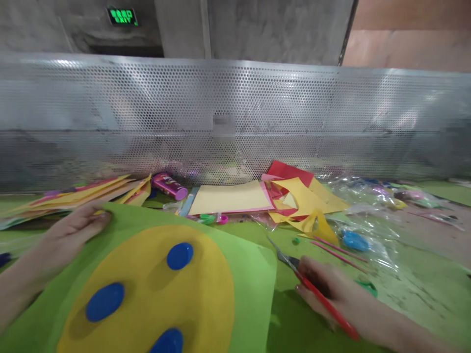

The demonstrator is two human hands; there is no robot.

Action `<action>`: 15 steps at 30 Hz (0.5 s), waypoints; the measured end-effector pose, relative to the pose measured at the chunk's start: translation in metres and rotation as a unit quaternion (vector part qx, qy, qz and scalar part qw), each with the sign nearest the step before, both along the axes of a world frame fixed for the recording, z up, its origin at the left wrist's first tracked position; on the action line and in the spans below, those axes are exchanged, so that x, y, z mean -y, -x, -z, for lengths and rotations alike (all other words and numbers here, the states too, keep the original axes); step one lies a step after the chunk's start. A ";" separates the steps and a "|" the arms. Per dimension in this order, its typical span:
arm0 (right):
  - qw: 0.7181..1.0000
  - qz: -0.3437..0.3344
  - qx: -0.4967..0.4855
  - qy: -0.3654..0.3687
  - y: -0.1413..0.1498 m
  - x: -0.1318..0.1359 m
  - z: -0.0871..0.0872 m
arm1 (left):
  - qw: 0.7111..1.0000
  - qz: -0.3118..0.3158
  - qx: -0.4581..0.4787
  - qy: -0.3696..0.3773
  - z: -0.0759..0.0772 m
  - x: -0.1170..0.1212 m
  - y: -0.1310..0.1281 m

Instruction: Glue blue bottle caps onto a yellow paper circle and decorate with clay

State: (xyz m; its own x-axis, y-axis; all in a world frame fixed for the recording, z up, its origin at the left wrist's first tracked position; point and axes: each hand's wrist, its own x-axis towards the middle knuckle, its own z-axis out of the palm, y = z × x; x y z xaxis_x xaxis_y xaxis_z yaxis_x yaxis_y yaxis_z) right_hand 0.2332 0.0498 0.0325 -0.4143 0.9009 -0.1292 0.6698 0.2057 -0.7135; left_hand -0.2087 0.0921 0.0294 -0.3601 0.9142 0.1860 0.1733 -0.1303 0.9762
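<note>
A light green paper sheet (243,274) lies tilted in front of me, with a big yellow circle (154,299) on it and three blue ovals (179,255) stuck to the circle. My left hand (69,234) grips the sheet's far left corner, fingers closed over its edge. My right hand (331,289) rests on the green table to the right of the sheet, fingers wrapped round red-handled scissors (294,262) whose blades point up and left.
Along the perforated metal screen (235,113) lie a cream sheet (231,197), yellow and red paper scraps (301,196), a purple glue stick (169,186), a stack of coloured paper (73,193) at left, and clear plastic bags (364,235) at right.
</note>
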 end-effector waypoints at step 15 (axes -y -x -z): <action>0.996 0.025 -0.085 -0.001 -0.004 -0.002 0.015 | 0.997 -0.023 -0.068 -0.030 -0.013 0.004 -0.014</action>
